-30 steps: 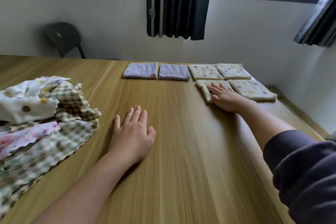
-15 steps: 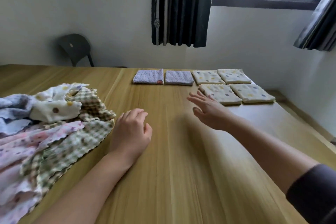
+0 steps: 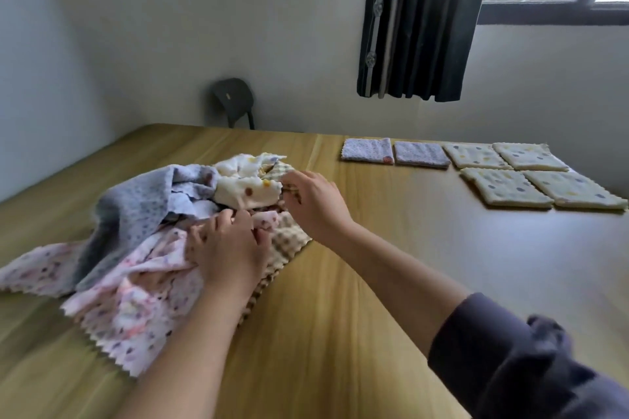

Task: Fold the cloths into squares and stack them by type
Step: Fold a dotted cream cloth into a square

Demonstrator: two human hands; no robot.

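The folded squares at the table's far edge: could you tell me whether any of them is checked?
No: the lilac squares and the cream dotted squares show no checks; the checked cloth lies unfolded at the left.

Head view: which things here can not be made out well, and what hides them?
All in the head view.
- Pile of cloths: they overlap, so their number cannot be counted.
- Left hand: its fingers sink into the pile, which hides what they hold.
- Checked cloth, pinched by the right hand: mostly under both hands and the pink cloth.
- Folded squares: too far and small to tell single cloths from stacks.
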